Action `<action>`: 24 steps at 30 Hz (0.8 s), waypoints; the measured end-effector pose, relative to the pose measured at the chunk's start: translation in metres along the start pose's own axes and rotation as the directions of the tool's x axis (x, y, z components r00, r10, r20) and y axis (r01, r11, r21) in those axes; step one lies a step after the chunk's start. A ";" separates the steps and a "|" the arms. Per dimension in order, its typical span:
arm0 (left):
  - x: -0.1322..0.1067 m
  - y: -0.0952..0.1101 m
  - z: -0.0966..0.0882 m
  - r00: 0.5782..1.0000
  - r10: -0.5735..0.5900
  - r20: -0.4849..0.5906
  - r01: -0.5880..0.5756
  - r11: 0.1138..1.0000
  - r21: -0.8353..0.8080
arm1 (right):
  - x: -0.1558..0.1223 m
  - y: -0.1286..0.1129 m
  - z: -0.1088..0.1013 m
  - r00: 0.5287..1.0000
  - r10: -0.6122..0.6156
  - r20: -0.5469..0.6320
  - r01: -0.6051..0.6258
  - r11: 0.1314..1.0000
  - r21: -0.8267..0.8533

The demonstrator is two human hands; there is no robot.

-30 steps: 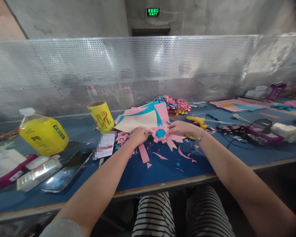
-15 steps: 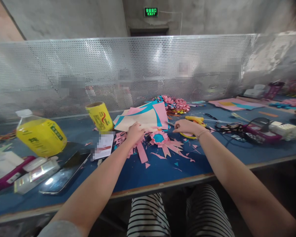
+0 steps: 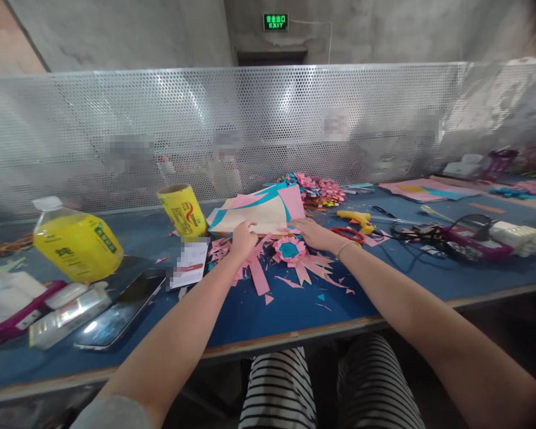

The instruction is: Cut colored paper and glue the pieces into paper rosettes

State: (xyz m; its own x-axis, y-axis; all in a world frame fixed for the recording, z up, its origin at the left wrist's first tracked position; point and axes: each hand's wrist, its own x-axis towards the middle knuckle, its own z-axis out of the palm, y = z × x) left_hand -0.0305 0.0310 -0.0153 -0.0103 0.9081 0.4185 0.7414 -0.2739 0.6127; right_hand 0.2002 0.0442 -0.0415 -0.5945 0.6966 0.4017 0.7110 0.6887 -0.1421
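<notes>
Box (image 3: 69,316): between 8 and 9 o'clock from rosette (image 3: 289,249); all hours below read from rosette too.
Bottle (image 3: 78,247): 9 o'clock, yellow label, white cap.
Phone (image 3: 120,316): between 8 and 9 o'clock, dark screen up, just beside box.
Roll (image 3: 183,211): between 9 and 10 o'clock, yellow wrap.
White panel (image 3: 195,267): 9 o'clock, partly blurred out.
Left hand (image 3: 243,240): 9 o'clock, at near edge of sheets (image 3: 259,219); fingers curled, thumb over cream sheet; can't tell if pinching.
Sheets: 10 o'clock, overlapping, cream on top, blue and pink showing.
Strip (image 3: 259,277): between 7 and 8 o'clock, pink, flat.
Rosette: on table (image 3: 339,310), between hands, pink petals, blue centre; pink tails (image 3: 306,269) fan out to 4 o'clock.
Right hand (image 3: 310,232): 2 o'clock, just beside rosette, fingers held together, reaching sheets' right edge; can't tell if gripping.
Heap (image 3: 319,189): 1 o'clock, pink and blue rosettes.
Red loop (image 3: 351,234): 3 o'clock, near right wrist.
Yellow gun (image 3: 360,220): between 2 and 3 o'clock.
</notes>
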 end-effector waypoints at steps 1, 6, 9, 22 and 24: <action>0.001 -0.001 0.001 1.000 0.009 0.013 -0.008 1.000 -0.010 | 0.001 -0.001 0.002 1.000 -0.009 0.025 0.009 1.000 -0.004; 0.000 0.002 0.002 0.996 0.037 0.082 -0.036 0.999 -0.023 | 0.003 -0.004 0.003 0.994 -0.047 0.098 0.041 0.997 0.069; -0.002 0.007 -0.001 0.992 0.013 0.125 -0.013 1.000 0.005 | 0.005 -0.004 0.001 0.995 -0.060 0.084 0.051 0.994 0.098; -0.002 0.012 -0.003 0.996 0.062 0.068 -0.065 0.997 0.033 | 0.002 -0.010 -0.009 0.990 -0.034 0.135 0.017 0.993 0.120; -0.002 0.012 -0.003 0.997 0.065 0.047 -0.063 0.998 -0.026 | 0.003 -0.009 -0.010 0.989 -0.031 0.145 0.015 0.994 0.107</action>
State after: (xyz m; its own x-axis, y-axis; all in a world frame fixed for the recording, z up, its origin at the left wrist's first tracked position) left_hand -0.0235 0.0251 -0.0073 0.0693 0.9025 0.4251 0.7230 -0.3391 0.6019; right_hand 0.1961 0.0379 -0.0305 -0.6641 0.6969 0.2708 0.6576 0.7168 -0.2318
